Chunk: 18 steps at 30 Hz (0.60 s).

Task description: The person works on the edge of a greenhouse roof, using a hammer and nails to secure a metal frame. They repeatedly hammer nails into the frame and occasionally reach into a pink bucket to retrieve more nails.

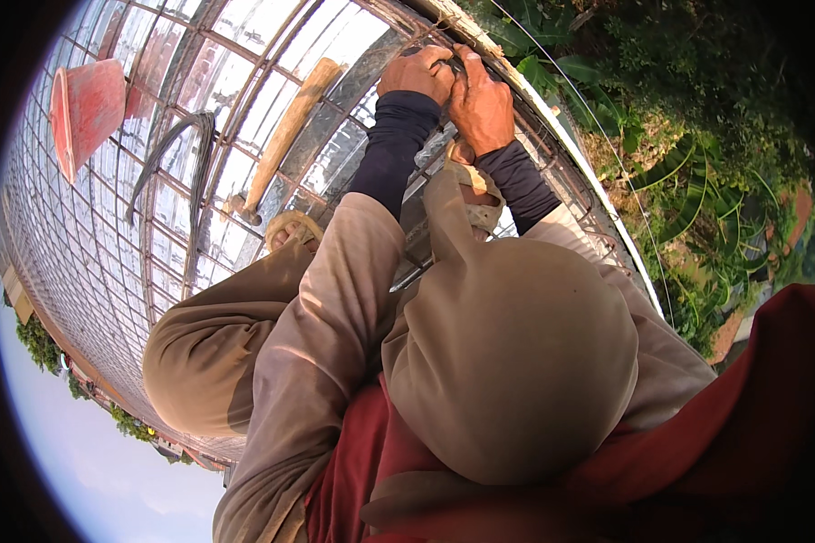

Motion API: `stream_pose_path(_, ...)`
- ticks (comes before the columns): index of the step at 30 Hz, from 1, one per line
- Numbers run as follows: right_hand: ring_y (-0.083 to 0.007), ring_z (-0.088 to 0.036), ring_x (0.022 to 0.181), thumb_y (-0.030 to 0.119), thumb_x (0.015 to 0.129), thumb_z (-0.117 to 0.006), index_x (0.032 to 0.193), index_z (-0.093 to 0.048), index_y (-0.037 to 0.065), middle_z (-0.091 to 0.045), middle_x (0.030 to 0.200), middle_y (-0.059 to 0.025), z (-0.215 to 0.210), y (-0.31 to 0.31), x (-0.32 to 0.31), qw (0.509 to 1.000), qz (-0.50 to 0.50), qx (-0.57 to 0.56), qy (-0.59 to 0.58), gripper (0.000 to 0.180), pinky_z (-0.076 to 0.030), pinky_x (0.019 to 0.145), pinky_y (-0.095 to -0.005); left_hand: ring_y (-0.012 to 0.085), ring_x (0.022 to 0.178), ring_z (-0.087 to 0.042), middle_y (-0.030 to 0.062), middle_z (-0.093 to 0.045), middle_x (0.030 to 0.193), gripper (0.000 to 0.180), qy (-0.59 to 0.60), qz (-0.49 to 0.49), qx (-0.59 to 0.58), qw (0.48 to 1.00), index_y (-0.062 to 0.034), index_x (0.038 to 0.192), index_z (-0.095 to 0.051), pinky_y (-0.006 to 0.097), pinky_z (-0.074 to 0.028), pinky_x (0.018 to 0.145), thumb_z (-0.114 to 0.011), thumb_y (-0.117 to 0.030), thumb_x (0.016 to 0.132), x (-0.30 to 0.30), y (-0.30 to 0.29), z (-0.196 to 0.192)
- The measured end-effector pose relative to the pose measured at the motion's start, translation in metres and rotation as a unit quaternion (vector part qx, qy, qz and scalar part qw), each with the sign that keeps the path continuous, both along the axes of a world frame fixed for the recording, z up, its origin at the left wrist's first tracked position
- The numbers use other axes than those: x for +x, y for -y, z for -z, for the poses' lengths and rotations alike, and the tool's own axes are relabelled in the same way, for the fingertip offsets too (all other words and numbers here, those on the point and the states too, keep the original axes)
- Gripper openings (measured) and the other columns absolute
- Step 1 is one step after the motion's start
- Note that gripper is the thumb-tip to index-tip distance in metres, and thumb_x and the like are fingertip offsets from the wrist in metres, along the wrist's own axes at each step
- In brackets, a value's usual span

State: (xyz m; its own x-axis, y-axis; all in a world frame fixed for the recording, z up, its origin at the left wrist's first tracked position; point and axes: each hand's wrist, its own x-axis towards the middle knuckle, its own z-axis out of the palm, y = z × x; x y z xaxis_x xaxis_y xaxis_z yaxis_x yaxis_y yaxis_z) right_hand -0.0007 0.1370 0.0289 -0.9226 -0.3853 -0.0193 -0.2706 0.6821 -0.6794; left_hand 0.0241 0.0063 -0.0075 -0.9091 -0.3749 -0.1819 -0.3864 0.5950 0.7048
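Left hand (417, 76) and right hand (482, 104) side by side on the far edge of the rebar mesh (81, 271). Fingers on both curled partly closed; can't tell what they grip, contact's hidden. Wood-handled hammer (288, 138) on mesh, left of the hands. Wire bundle (201, 163) further left, red bucket (91, 110) left of that.
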Motion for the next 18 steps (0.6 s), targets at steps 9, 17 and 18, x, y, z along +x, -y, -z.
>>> stream_pose_path(9, -0.0435, -0.068, 0.072, 0.013, 0.092, -0.063, 0.128, -0.058, 0.01, -0.069, 0.078, -0.023, 0.0, 0.0, 0.002, 0.998, 0.0, 0.047, -0.032, 0.037, -0.055, 0.064, -0.0503, 0.039, 0.089, -0.072, 0.0181, -0.075, 0.093, 0.027, 0.011, -0.09, 0.04, 0.995, -0.0226, 0.106, -0.079, 0.047, -0.058, 0.081, -0.073, -0.03, 0.081, 0.012, -0.014, -0.005)
stream_pose_path(17, -0.0427, -0.069, 0.075, 0.023, 0.093, -0.065, 0.104, -0.063, 0.011, -0.07, 0.081, -0.0204, 0.005, -0.005, 0.003, 0.995, 0.023, 0.087, -0.047, 0.016, -0.054, 0.065, -0.0515, 0.0391, 0.093, -0.072, 0.0202, -0.075, 0.098, 0.028, 0.005, -0.023, 0.062, 0.998, -0.0193, 0.107, -0.08, 0.046, -0.058, 0.085, -0.073, -0.029, 0.081, 0.006, 0.003, 0.003)
stream_pose_path(18, -0.0427, -0.069, 0.075, 0.024, 0.093, -0.065, 0.101, -0.064, 0.011, -0.071, 0.082, -0.0201, 0.008, -0.004, 0.004, 0.996, 0.027, 0.075, -0.048, 0.015, -0.054, 0.065, -0.0514, 0.0389, 0.093, -0.072, 0.0204, -0.075, 0.099, 0.028, -0.002, -0.018, 0.059, 0.998, -0.0193, 0.107, -0.08, 0.046, -0.058, 0.086, -0.073, -0.029, 0.081, 0.006, 0.005, 0.005)
